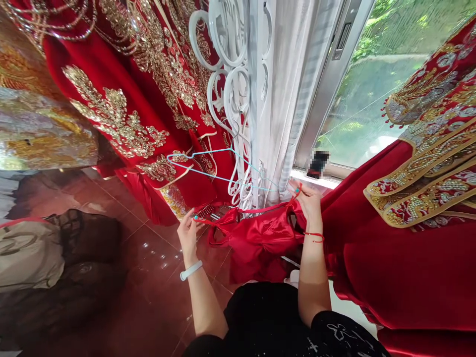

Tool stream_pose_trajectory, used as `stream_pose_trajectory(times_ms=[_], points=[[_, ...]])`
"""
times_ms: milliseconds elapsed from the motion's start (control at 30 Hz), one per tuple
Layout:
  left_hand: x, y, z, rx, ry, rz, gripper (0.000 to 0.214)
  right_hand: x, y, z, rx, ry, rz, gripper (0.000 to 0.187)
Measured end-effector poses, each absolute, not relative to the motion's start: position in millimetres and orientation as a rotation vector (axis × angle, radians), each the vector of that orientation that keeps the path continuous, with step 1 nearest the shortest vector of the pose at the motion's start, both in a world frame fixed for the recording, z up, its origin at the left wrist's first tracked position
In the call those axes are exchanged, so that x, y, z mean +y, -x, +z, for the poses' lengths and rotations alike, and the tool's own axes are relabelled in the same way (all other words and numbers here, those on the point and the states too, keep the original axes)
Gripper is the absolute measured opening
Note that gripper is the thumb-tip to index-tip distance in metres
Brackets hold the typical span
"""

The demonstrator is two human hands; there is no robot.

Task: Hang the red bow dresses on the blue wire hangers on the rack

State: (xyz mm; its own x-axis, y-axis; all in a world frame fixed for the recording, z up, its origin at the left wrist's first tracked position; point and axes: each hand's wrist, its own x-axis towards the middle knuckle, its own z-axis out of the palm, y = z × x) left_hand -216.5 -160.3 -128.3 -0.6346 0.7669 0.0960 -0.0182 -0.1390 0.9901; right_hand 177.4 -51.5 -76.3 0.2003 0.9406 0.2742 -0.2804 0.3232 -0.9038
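A plain red satin garment (256, 233) hangs between my two hands. My left hand (188, 233) pinches one thin red strap (211, 223) at its left end. My right hand (309, 203) grips the other strap and the top edge of the garment on the right. Just above them a light blue wire hanger (208, 166) hooks onto the white ornate metal rack (230, 99). I wear a white band on the left wrist and a red thread on the right wrist.
Red gowns with gold sequin embroidery (141, 99) hang at the left, and another embroidered red gown (427, 188) fills the right. A white sheer curtain (286, 89) and a window (372, 89) stand behind. Dark bags (74, 258) lie on the red tiled floor (156, 277) at the left.
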Motion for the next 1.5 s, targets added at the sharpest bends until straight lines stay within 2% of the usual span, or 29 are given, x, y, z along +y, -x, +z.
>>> stream_pose_trajectory(times_ms=[133,233,333,467,700,967,1200,1367,1500], points=[[-162,213,-128,1.482,-0.778,1.804,0.093,-24,-164,-75,-1.102,0.939,0.920,0.038],[-166,217,-127,1.452,-0.716,1.892,0.101,3,-160,-66,-1.117,0.915,0.889,0.040],[-168,222,-124,1.431,-0.666,1.966,0.094,26,-161,-54,-1.185,0.883,0.890,0.045],[-168,222,-121,1.457,-0.750,1.970,0.072,42,-160,-45,-1.242,0.903,0.913,0.046],[-168,219,-119,1.596,-1.006,1.847,0.047,41,-148,-38,-1.349,0.872,1.123,0.039],[-171,218,-113,1.493,-0.967,1.893,0.049,23,-114,-23,-1.517,0.876,1.187,0.041],[-175,217,-95,1.493,-1.011,1.948,0.056,9,-125,-8,-1.738,1.045,0.734,0.013],[-165,228,-67,1.441,-1.118,1.943,0.066,1,-150,11,-1.839,0.980,0.569,0.038],[-145,243,-41,1.400,-1.184,1.972,0.070,9,-164,20,-1.865,0.937,0.594,0.031]])
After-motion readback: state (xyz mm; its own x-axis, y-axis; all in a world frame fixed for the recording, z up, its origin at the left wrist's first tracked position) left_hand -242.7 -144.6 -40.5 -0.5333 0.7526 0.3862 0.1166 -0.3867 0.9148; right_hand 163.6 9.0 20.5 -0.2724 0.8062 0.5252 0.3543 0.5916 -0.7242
